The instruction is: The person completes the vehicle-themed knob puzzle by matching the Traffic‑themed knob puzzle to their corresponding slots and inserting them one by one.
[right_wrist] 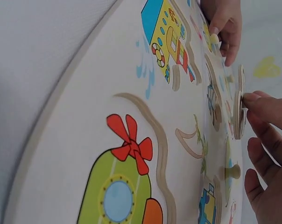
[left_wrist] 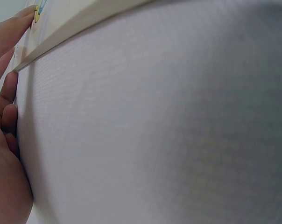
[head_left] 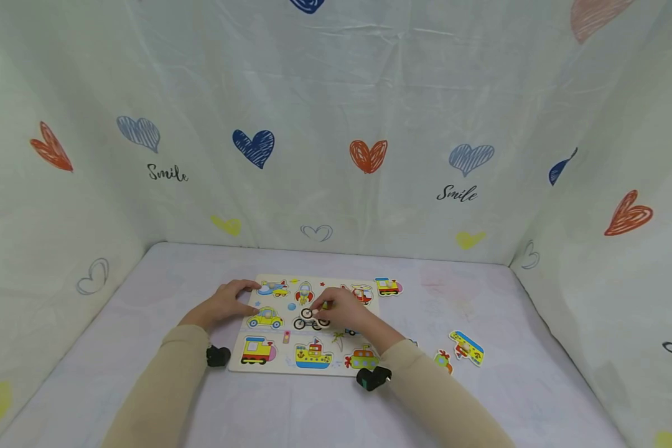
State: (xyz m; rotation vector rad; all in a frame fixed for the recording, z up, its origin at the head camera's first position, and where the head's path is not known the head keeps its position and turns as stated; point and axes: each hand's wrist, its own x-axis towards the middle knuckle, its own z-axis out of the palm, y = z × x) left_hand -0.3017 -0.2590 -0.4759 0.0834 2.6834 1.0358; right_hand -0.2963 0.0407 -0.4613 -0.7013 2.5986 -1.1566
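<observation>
A wooden peg puzzle board [head_left: 308, 368] with printed vehicles lies on the table. My right hand [head_left: 338, 309] pinches a bicycle puzzle piece [head_left: 307, 313] between thumb and fingers, just over the board's middle, where a printed bicycle [head_left: 300, 324] shows beneath it. In the right wrist view the held piece [right_wrist: 239, 105] stands almost edge-on, its face turned from the camera. My left hand [head_left: 222, 306] rests at the board's left edge, fingers extended, with the thumb by the yellow car [head_left: 266, 317] and a fingertip by the airplane [head_left: 272, 288].
A train piece [head_left: 388, 287] lies past the board's top right corner. To the right are a yellow bus piece [head_left: 467, 347] and a green piece [head_left: 443, 360] partly hidden by the right sleeve [head_left: 425, 379]. A heart-patterned curtain [head_left: 319, 186] encloses the table.
</observation>
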